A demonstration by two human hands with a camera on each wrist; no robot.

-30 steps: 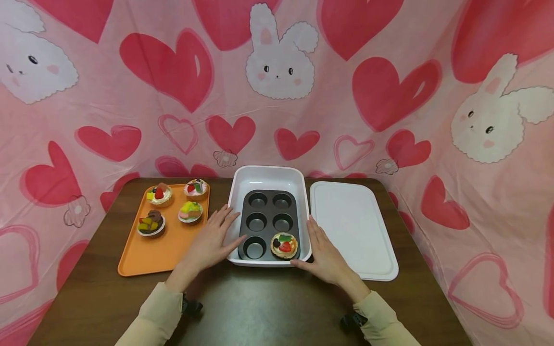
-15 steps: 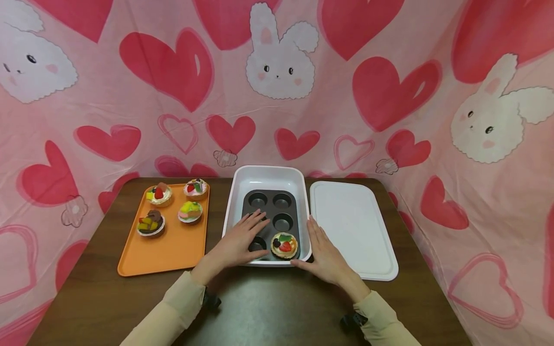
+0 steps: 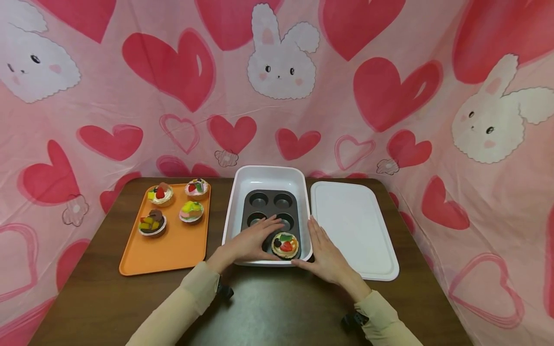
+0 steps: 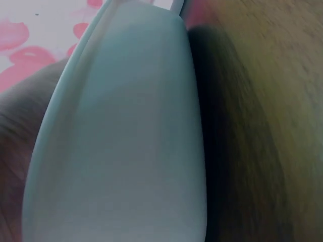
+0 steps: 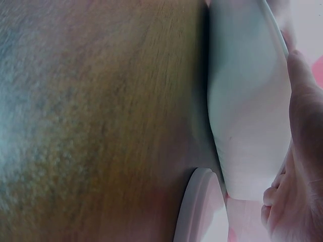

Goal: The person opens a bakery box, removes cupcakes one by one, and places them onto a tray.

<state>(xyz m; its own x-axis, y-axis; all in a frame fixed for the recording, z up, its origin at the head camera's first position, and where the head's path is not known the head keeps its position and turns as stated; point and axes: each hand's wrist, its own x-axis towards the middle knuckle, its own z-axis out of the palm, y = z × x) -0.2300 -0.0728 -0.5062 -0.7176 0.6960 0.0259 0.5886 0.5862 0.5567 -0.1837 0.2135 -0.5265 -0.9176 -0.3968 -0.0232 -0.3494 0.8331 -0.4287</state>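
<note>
A white rectangular container (image 3: 237, 202) holds a dark muffin pan (image 3: 270, 204) with a fruit-topped tart (image 3: 286, 246) in its front right cup. My left hand (image 3: 251, 242) reaches over the container's front left rim, its fingers just beyond the tart and its thumb close to the tart's near side. In the left wrist view the container's outer wall (image 4: 131, 126) hides most of this hand. With straight fingers, my right hand (image 3: 324, 254) rests along the container's right rim, thumb at the front right corner. The right wrist view shows this hand (image 5: 300, 166) against the container's wall (image 5: 252, 101).
An orange tray (image 3: 173, 254) on the left bears several more cupcakes and tarts, among them a chocolate one (image 3: 152, 223). A flat white lid (image 3: 355, 226) lies at the right. All stand on a brown wooden table (image 3: 259, 307) before a pink curtain (image 3: 277, 110) with hearts.
My left hand has moved right from the container's left rim, across the muffin pan, to the tart. The right hand stays in place at the right rim.
</note>
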